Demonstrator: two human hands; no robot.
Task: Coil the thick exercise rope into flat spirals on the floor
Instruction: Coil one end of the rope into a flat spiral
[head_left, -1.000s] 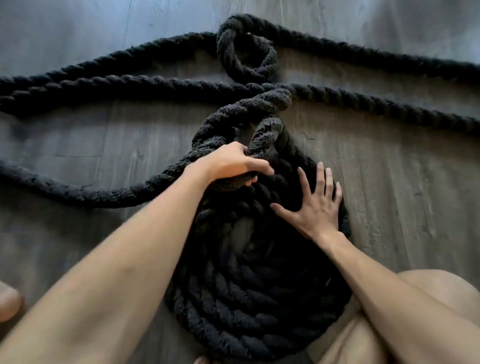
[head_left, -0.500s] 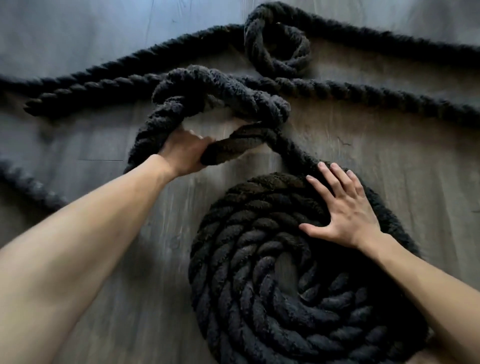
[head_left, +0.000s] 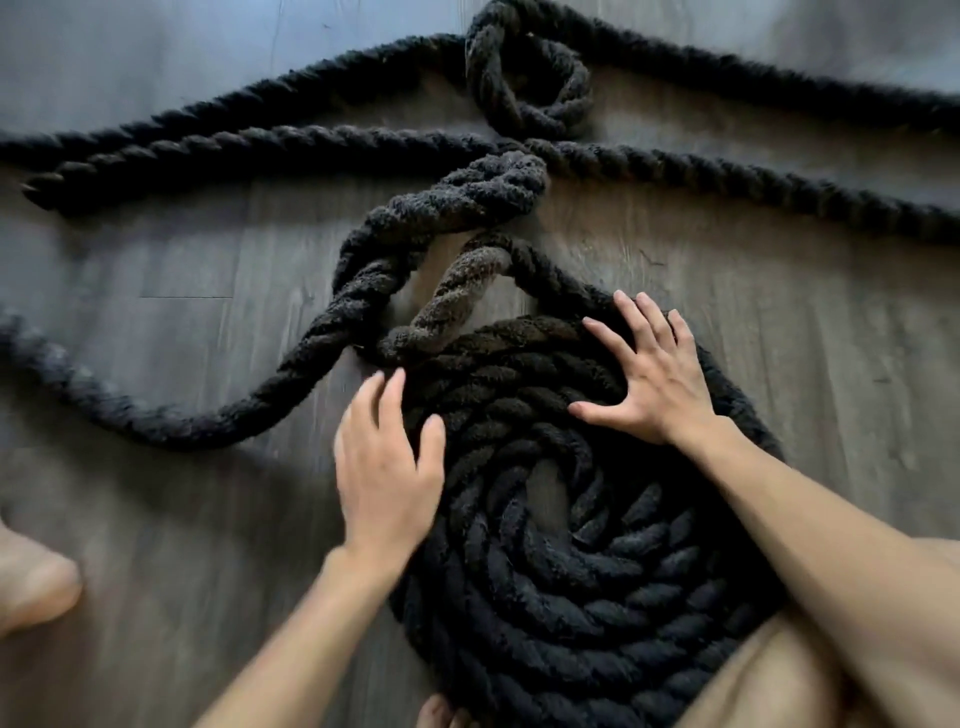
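Note:
A thick black rope lies wound in a flat spiral (head_left: 561, 582) on the wooden floor in front of me. My right hand (head_left: 657, 374) lies flat with spread fingers on the spiral's far right turns. My left hand (head_left: 387, 462) is open at the spiral's left edge, fingers straight, slightly blurred. From the spiral's far edge a loose rope loop (head_left: 415, 260) runs up, folds back and trails off to the left. A small tight curl of rope (head_left: 530, 78) lies further away.
Long rope strands (head_left: 753, 187) stretch across the floor from left to right behind the spiral. A bare foot (head_left: 31, 582) shows at the left edge, my knee (head_left: 779, 680) at the lower right. Bare floor (head_left: 156, 519) lies left of the spiral.
My left hand has let go of the loose rope it gripped and come back to the spiral's left edge. The loop has dropped to the floor. My right hand stays on the spiral.

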